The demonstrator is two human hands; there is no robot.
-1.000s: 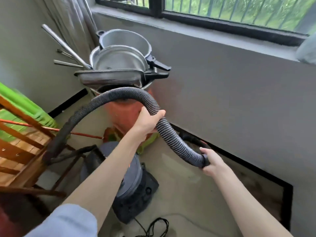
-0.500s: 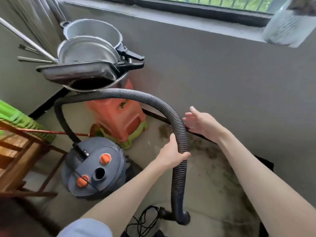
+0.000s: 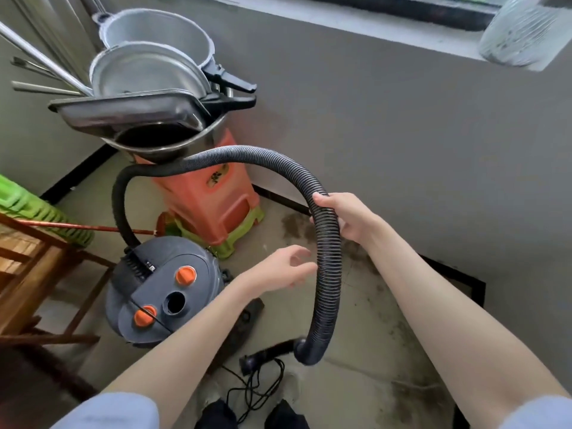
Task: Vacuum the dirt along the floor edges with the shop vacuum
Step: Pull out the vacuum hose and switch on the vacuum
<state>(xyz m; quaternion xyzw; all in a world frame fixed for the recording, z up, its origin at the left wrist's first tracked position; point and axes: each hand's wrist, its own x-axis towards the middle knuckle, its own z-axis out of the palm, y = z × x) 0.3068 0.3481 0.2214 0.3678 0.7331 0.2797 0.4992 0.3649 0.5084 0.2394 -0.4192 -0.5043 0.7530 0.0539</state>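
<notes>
From the head view, the right hand [image 3: 346, 216] grips the ribbed black hose [image 3: 329, 258] high on its arc, fingers curled over the top of the hose and thumb beneath. The left hand [image 3: 283, 267] is just left of the hose, a little lower, fingers loosely spread and holding nothing; whether its fingertips touch the hose I cannot tell. The hose rises from the far left side of the grey shop vacuum [image 3: 161, 289], loops up and right past the orange stool [image 3: 210, 196], curves down through the right hand and bends at the floor into a dark nozzle end [image 3: 269, 354] lying near the person's feet. The vacuum stands on the floor left of centre, with two orange knobs [image 3: 185, 275] on its lid. A black cord [image 3: 260, 388] lies tangled near the nozzle end. Dark dirt [image 3: 411, 394] streaks the floor along the grey wall [image 3: 402, 134] at right. Metal pans [image 3: 145, 75] are stacked atop the stool, at the far left
</notes>
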